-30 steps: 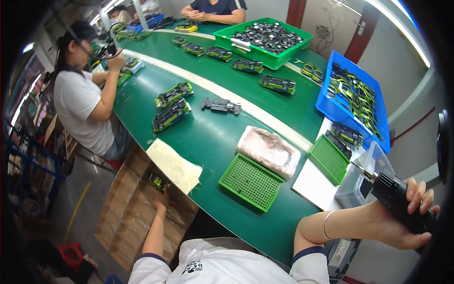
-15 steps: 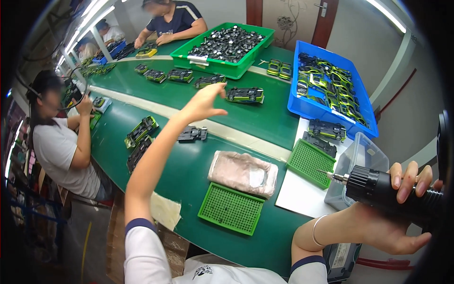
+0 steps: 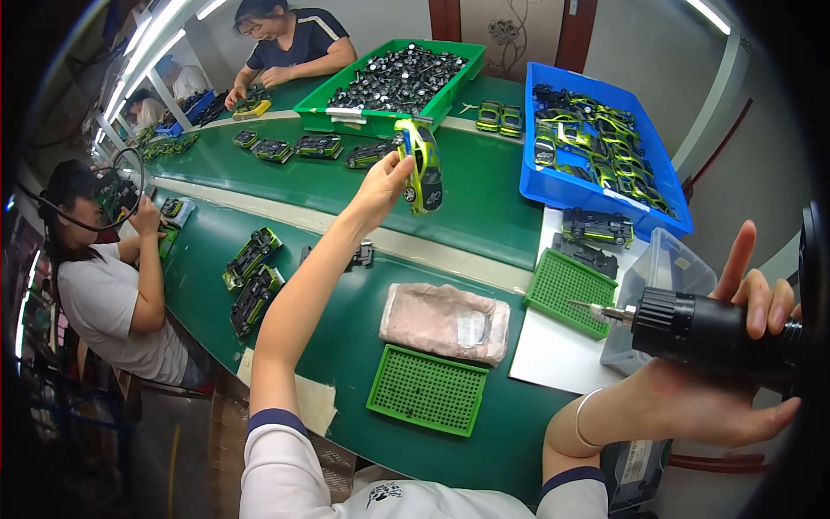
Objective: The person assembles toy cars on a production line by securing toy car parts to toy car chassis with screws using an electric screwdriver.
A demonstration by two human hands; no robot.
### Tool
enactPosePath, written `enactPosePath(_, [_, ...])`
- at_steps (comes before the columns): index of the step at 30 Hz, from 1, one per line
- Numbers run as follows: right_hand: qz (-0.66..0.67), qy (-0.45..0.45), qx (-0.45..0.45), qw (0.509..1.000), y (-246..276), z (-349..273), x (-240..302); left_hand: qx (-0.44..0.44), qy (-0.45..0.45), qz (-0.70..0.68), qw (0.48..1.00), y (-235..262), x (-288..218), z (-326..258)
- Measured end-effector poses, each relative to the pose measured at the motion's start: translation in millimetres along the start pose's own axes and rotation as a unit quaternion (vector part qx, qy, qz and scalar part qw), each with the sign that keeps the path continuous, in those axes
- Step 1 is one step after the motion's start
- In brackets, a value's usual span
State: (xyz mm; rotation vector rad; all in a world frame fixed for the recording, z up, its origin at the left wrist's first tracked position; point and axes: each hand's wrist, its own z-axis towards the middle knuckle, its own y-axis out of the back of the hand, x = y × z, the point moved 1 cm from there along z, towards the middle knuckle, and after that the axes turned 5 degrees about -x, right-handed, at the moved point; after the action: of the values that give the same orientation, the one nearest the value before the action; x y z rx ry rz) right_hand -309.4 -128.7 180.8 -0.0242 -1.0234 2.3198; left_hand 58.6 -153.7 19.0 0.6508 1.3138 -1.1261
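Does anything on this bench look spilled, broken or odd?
Nothing spilled or broken stands out. The yellow-green car bodies lie jumbled, but inside the blue bin. The toy car tipped on end is held in the left hand.

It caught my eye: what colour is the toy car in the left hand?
The car is mainly yellow-green and black, clearest in the head view.

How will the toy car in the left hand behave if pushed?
The toy car will likely roll: a wheel shows on its side. Probably stiff, since it looks unbent in the left hand. Looks glossy, so may slip.
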Motion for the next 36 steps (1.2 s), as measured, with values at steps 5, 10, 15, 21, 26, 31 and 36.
enactPosePath(5, [-0.027, -0.015, -0.012, 0.999, -9, -9, -8, -0.075, 0.075, -0.192, 0.976, -30, -43, -78])
enactPosePath(10, [-0.005, -0.068, 0.06, 0.996, -23, -25, -10, -0.103, 0.103, -0.305, 0.941, -34, -53, -117])
enactPosePath(15, [-0.022, -0.116, 0.082, 0.99, -33, -44, -17, -0.16, 0.101, -0.281, 0.941, -40, -49, -135])
enactPosePath(21, [-0.03, -0.152, 0.081, 0.985, -24, -62, -32, -0.013, -0.252, 0.269, 0.93, -31, -41, -148])
enactPosePath(26, [-0.063, -0.146, 0.155, 0.975, -3, -86, -52, 0.181, -0.311, 0.441, 0.822, -47, -32, -152])
enactPosePath(31, [-0.121, -0.203, 0.15, 0.96, 8, -115, -60, 0.202, -0.309, 0.45, 0.813, -50, -14, -152])
enactPosePath(36, [-0.176, -0.287, 0.144, 0.93, 4, -144, -64, 0.168, -0.354, 0.452, 0.801, -46, -5, -156])
